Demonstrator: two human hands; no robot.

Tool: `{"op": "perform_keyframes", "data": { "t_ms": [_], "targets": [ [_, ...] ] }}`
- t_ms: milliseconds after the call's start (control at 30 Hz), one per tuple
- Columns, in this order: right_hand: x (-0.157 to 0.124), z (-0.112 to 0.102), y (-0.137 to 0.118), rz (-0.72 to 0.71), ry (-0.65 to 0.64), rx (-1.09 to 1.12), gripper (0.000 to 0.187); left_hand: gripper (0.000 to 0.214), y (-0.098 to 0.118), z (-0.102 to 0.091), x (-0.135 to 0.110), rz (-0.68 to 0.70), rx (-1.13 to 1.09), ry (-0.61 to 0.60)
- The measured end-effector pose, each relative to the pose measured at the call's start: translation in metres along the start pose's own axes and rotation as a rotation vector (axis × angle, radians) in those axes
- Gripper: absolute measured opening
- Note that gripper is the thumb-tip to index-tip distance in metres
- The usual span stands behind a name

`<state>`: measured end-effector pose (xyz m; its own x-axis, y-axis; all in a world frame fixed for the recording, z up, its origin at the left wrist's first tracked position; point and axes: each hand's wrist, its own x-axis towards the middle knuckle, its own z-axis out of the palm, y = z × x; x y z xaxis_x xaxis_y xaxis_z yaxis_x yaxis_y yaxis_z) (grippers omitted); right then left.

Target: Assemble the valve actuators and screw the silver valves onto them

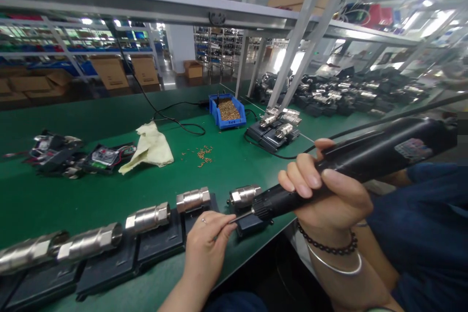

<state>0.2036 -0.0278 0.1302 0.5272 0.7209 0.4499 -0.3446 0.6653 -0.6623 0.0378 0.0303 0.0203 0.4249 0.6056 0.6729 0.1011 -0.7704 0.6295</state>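
Note:
My right hand (321, 185) is wrapped around a black electric screwdriver (365, 151), which points down to the left. From its nose runs a thin metal screwdriver bit (243, 216). Thumb and forefinger of my left hand (208, 241) pinch the bit's tip; whether a screw sits there is hidden by the fingers. Just behind the tip lies a dark housing (252, 224) with a silver metal valve fitting (244, 196) on it. To the left, several like units form a row, with a valve fitting (148, 218) on each dark housing (161, 239).
A blue bin (231, 122) holds small brass-coloured screws, and loose screws (204, 154) lie before it. A pale yellow cloth (149, 148) is beside opened housings with wiring (106, 156). More units (274, 131) stand near the shelf posts. A black cable (171, 119) crosses the green bench.

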Motion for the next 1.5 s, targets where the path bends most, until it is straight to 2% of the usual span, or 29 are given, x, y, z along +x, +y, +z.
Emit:
{"op": "perform_keyframes", "data": {
  "t_ms": [533, 700, 800, 867, 933, 1033, 1100, 1233, 1500],
  "targets": [
    [-0.002, -0.007, 0.003, 0.006, -0.088, 0.022, 0.027, 0.019, -0.002, 0.004, -0.002, -0.043, 0.032, -0.062],
    [-0.005, -0.008, 0.008, 0.001, -0.208, -0.021, 0.028, 0.024, -0.01, 0.004, -0.003, 0.067, 0.101, -0.162],
    [-0.009, -0.012, 0.016, 0.071, -0.25, -0.125, 0.028, 0.024, -0.021, -0.001, 0.003, 0.133, 0.231, -0.15],
    [-0.013, -0.015, 0.023, 0.142, -0.275, -0.2, 0.03, 0.027, -0.025, -0.004, 0.016, 0.132, 0.337, -0.154],
    [-0.016, -0.019, 0.029, 0.203, -0.298, -0.243, 0.031, 0.027, -0.024, -0.002, 0.034, 0.106, 0.415, -0.294],
    [-0.02, -0.023, 0.036, 0.259, -0.313, -0.277, 0.031, 0.024, -0.017, 0.012, 0.06, 0.054, 0.425, -0.608],
    [-0.021, -0.025, 0.038, 0.261, -0.317, -0.313, 0.03, 0.02, -0.016, 0.026, 0.069, 0.043, 0.389, -0.708],
    [-0.021, -0.025, 0.038, 0.238, -0.325, -0.397, 0.027, 0.018, -0.022, 0.043, 0.067, 0.005, 0.327, -0.753],
    [-0.02, -0.018, 0.048, 0.295, -0.348, -0.428, 0.015, 0.009, -0.021, 0.039, 0.065, -0.1, 0.184, -0.682]
  ]
}}
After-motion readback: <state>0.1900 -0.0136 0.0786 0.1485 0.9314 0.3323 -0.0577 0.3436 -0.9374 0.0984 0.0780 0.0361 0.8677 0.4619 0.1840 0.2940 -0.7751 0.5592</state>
